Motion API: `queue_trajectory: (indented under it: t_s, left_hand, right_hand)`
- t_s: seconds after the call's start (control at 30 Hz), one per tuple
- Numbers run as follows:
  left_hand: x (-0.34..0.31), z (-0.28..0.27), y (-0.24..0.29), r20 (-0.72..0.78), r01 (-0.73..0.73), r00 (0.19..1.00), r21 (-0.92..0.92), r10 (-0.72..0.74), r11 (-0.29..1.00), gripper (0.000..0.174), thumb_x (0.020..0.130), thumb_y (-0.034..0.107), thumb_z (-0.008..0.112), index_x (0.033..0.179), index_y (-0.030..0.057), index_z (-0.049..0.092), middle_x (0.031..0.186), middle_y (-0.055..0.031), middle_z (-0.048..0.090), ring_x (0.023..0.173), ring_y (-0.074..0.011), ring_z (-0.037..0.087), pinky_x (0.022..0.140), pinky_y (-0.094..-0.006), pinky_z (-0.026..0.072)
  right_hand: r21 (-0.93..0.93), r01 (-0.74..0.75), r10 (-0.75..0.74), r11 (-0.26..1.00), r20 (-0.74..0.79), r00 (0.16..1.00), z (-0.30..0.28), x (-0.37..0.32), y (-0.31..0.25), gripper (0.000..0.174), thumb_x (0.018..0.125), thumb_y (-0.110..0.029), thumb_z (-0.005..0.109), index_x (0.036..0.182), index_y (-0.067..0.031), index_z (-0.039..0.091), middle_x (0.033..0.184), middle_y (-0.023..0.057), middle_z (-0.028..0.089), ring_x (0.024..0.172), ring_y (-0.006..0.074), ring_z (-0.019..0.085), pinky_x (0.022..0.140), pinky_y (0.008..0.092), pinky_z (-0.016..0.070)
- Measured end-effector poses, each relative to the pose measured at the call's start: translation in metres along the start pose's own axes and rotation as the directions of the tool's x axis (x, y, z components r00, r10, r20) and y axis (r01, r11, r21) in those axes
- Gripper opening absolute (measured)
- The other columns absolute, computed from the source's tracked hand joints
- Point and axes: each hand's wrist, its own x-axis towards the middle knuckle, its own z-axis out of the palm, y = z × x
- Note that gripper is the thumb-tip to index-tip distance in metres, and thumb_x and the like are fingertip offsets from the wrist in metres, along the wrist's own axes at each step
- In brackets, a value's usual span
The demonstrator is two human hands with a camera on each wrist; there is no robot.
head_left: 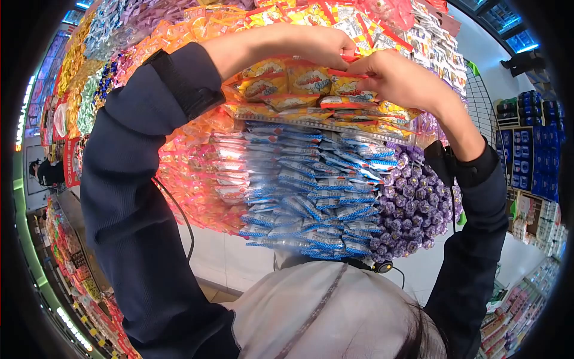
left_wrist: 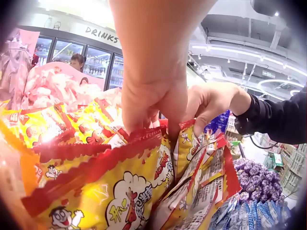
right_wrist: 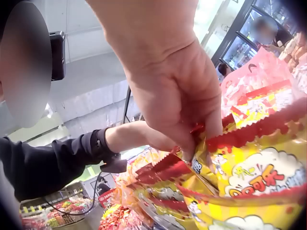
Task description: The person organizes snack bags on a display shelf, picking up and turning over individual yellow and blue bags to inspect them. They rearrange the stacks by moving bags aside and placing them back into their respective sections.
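Note:
Yellow snack packets (head_left: 308, 79) with red crimped edges stand in close rows at the top of a large sweets display. My left hand (head_left: 323, 45) reaches in from the left, and its fingertips pinch the red edge of one packet among them. In the left wrist view, that hand (left_wrist: 153, 91) points down, its fingertips partly hidden behind a packet (left_wrist: 129, 191). Close beside it, my right hand (head_left: 403, 81) pinches the top of a yellow packet (head_left: 350, 84). The right wrist view shows the right hand's fingers (right_wrist: 213, 120) down between upright packets (right_wrist: 259, 167).
Below the yellow packets lie blue-and-white packets (head_left: 317, 197), purple-wrapped sweets (head_left: 412, 203) and pink-orange packets (head_left: 191, 179). A clear divider edge (head_left: 323, 122) runs under the yellow rows. A wire rack (head_left: 481, 102) stands at the right. Drinks fridges (left_wrist: 96, 62) and a person (left_wrist: 76, 62) are behind.

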Motion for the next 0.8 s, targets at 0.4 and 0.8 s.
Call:
queue_trajectory:
  t_s: [0.4,0.8]
  left_hand:
    - [-0.009,0.014,0.004,0.046,-0.163,0.986,0.035,0.161,0.986,0.032,0.089,0.031,0.048,0.11,0.0066,0.052,0.07,-0.0043,0.048,0.065,-0.0137,0.043,0.057,-0.0311,0.0381]
    - [-0.024,0.0,0.03,0.088,-0.002,0.996,-0.074,0.008,0.997,0.064,0.086,0.057,0.036,0.11,0.0004,0.053,0.106,-0.018,0.056,0.099,-0.028,0.052,0.087,-0.0393,0.0394]
  right_hand:
    - [-0.016,-0.136,0.116,0.991,-0.425,0.898,-0.013,-0.043,0.048,0.019,0.076,-0.014,0.061,0.091,-0.0024,0.059,0.077,0.0118,0.063,0.073,0.0253,0.06,0.067,0.0344,0.0464]
    - [0.19,-0.439,0.47,0.878,-0.173,0.865,0.007,-0.041,0.048,0.024,0.075,-0.017,0.067,0.085,0.0023,0.056,0.072,0.0132,0.06,0.061,0.0192,0.06,0.054,0.0323,0.0465]
